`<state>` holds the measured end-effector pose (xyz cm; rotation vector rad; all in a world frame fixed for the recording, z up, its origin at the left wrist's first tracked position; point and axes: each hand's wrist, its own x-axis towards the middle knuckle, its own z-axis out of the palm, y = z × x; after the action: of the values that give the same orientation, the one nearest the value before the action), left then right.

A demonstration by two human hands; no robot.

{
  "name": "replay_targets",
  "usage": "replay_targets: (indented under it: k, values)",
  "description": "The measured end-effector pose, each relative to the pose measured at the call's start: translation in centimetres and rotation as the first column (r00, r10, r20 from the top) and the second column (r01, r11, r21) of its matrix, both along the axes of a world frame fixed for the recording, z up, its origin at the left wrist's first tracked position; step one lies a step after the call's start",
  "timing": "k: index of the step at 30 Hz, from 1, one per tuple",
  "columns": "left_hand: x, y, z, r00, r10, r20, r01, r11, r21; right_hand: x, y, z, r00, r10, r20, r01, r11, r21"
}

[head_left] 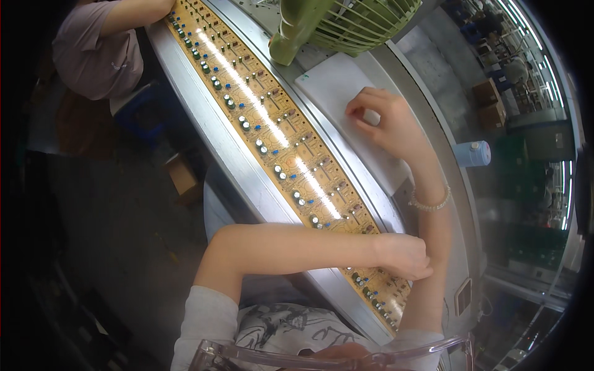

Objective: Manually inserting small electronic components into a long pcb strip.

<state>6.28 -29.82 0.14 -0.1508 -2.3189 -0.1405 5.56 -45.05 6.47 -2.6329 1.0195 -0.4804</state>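
Note:
A long row of yellow-brown circuit boards (267,133), set with capacitors and other small parts, lies along a metal rail track. My left hand (403,255) reaches across the row, its fingers curled closed at the far side of the boards, beside my right forearm. What it holds, if anything, is hidden. Above a pale flat sheet (337,83) beyond the track, my right hand (388,120) is raised with thumb and fingers curled together in a pinch. Anything between those fingertips is too small to make out. A beaded bracelet (431,203) circles my right wrist.
A green fan (356,25) stands at the far side of the track. To the right is a light-blue bottle (473,154), with a dark flat device (463,297) nearer me. Another person's arm (133,15) rests by the far left end. A cardboard box (182,176) sits below the track.

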Motion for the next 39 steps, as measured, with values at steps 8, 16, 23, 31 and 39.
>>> replay_targets:
  k: [8,16,23,31,39]
  values:
    - [0.1,-0.1,0.0,1.000,-0.016,-0.010,0.016,1.000,0.012,2.1,1.6,-2.6,0.988,0.141,0.057,-0.152,0.953,0.263]
    - [0.0,-0.2,-0.2,1.000,-0.016,-0.020,0.016,1.000,0.008,2.2,1.5,-3.8,0.974,0.225,0.013,-0.225,0.969,0.104]
    - [0.5,-0.2,0.3,0.996,-0.034,0.076,0.029,0.997,0.073,2.6,1.7,-3.9,0.965,0.263,0.008,-0.263,0.964,0.032]
    - [0.6,-0.5,0.3,0.998,-0.037,0.048,0.035,0.998,0.045,2.7,1.9,-3.7,0.954,0.301,-0.019,-0.301,0.953,-0.031]
    - [0.6,-0.7,0.5,0.991,-0.065,0.121,0.055,0.995,0.084,2.5,1.5,-3.6,0.961,0.277,0.011,-0.277,0.960,0.050]
